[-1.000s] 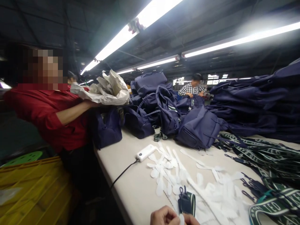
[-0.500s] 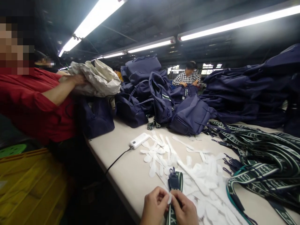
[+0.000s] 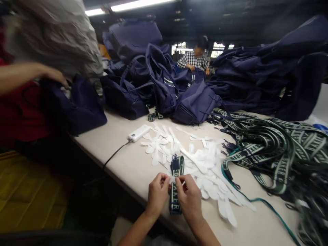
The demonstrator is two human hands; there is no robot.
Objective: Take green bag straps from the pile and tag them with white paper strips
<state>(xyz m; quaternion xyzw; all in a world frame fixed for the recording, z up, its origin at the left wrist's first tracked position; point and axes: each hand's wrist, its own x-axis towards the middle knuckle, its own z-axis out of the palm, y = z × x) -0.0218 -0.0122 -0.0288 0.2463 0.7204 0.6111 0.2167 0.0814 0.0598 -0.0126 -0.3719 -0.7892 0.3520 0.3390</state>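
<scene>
Both hands (image 3: 174, 194) pinching woven lettered strap (image 3: 175, 198), white cutouts (image 3: 205, 164) beside.

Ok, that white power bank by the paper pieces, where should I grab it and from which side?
Probably across its long edges near the middle, coming from above. The power bank lies flat on the table. Its cable leaves the near-left end, and white cutouts crowd the right side, so avoid gripping at those ends.
</scene>
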